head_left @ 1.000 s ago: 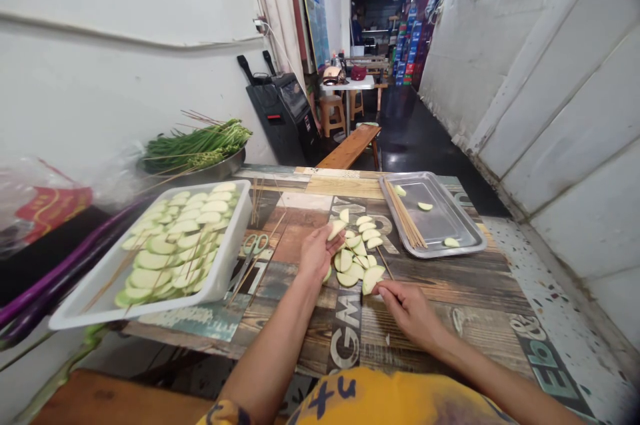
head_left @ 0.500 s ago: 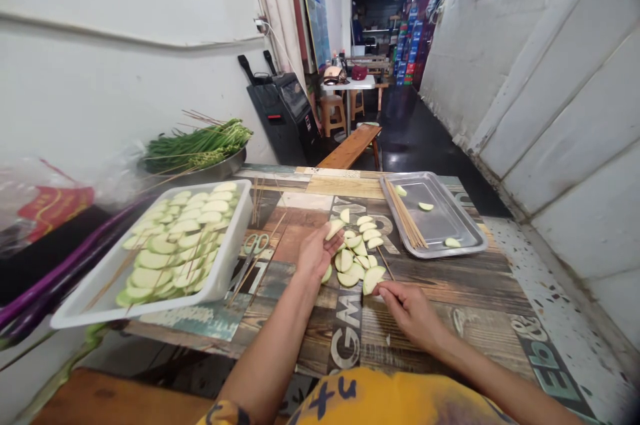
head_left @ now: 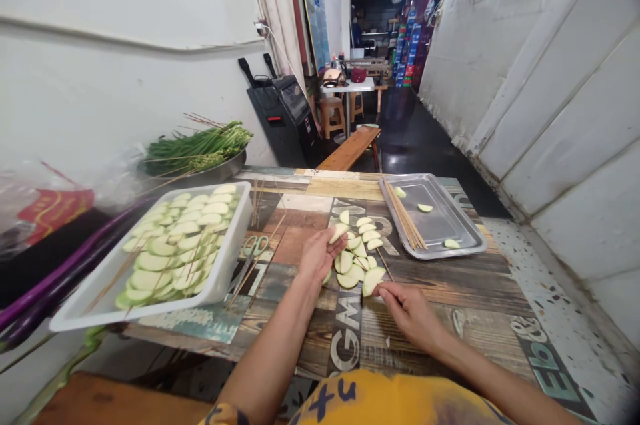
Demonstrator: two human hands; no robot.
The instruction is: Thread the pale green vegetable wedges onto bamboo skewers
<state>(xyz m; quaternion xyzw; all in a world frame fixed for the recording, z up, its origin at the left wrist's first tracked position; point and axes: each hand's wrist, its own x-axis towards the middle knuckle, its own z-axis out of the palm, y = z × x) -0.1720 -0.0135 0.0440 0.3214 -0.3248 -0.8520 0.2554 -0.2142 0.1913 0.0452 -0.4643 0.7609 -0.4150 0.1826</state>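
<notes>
My left hand (head_left: 319,253) is closed on a pale, green-skinned vegetable slice (head_left: 339,232), held between thumb and fingers above a loose pile of similar slices (head_left: 349,280). To the right, my right hand (head_left: 411,313) has its thumb and forefinger pinched at the edge of a half-round slice (head_left: 373,280). A thin stick seems to run from this slice towards my left hand, but I cannot make it out fully. Just beyond, several slices (head_left: 369,236) sit in a row on a wooden skewer (head_left: 386,264) lying on the table.
A white tub (head_left: 220,278) of skewered slices stands at left, with scissors (head_left: 256,246) beside it. At right, a metal tray (head_left: 450,218) holds bare skewers (head_left: 405,218) and a few slices. Behind the tub is a bowl of green stalks (head_left: 200,146); purple eggplants (head_left: 65,278) lie far left.
My left hand has shifted slightly right and down with its slice, nearer the pile. My right hand stays in almost the same place.
</notes>
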